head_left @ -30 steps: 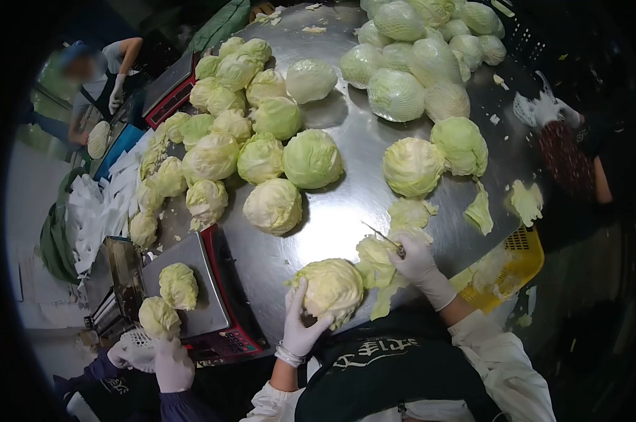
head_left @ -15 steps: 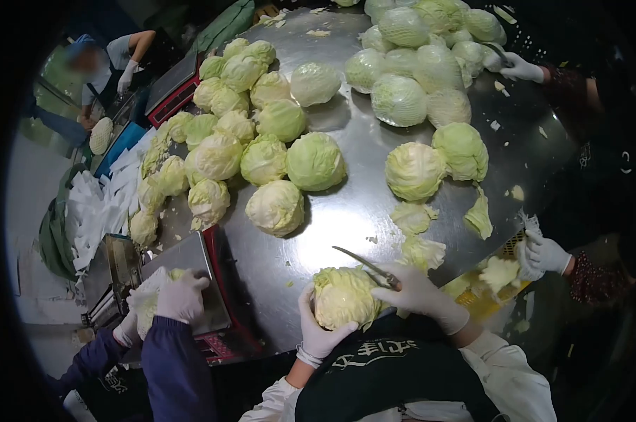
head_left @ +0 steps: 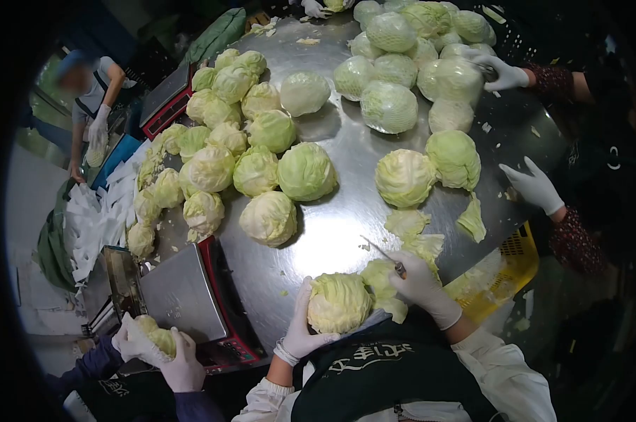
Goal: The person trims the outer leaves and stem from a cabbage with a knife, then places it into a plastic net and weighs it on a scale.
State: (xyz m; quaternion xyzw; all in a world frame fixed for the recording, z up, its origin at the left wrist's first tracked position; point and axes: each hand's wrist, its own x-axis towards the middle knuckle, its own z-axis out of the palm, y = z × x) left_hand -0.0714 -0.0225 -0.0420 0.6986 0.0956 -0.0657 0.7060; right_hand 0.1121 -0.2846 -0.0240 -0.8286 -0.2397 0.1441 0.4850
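"Head view: what occupies the left hand (head_left: 302, 333)?"

"Round, pale green leafy cabbage (head_left: 339, 302), cupped by the white-gloved fingers and thumb at the near edge of the grey metal bench (head_left: 332, 254)."

"And the right hand (head_left: 422, 286)?"

"Also white-gloved, closed round the handle of a slim metal knife (head_left: 382, 253); the blade is apart from the cabbage. Loose pale green leaves (head_left: 379, 276) lie between cabbage and right hand."

"Flanking items?"

"Yellow perforated plastic basket (head_left: 528, 261), right; red-framed scale with flat grey plate (head_left: 181, 292), left."
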